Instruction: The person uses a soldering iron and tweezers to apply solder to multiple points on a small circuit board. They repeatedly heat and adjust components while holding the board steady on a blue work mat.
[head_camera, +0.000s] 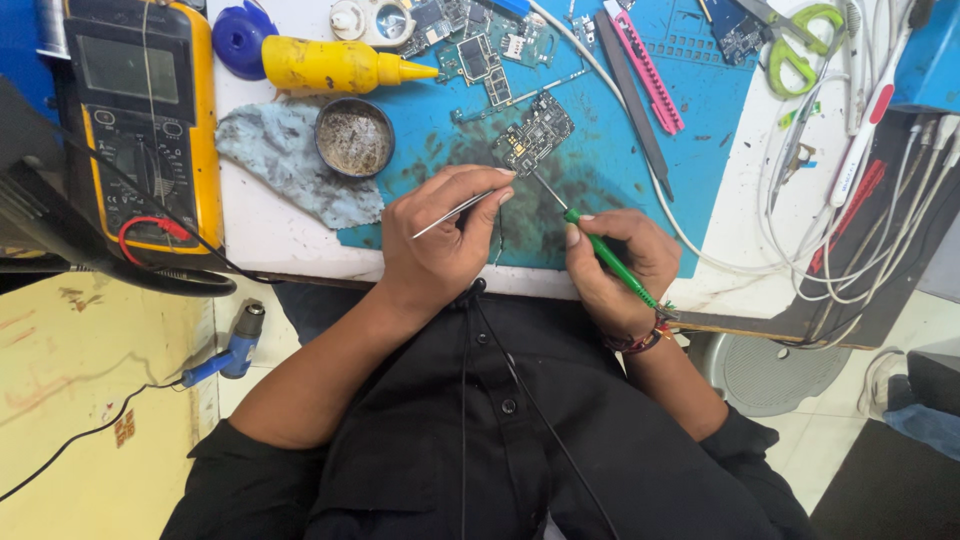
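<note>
Two hands worked a small dark populated circuit board (533, 132) at twelve o'clock — left hand (440, 245) pinched slim steel tweezers (455, 212). Right hand (620, 265) gripped a green-handled probe (600, 250), tip at the board — probing seemingly underway, steadiness needed.

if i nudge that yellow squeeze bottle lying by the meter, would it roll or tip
The yellow squeeze bottle already lies on its side, so it cannot tip. Its round body would probably roll, though the tapered nozzle may make it curve. It looks like soft plastic, likely light and a little squashy. The round tin just beside it might stop it.
</note>
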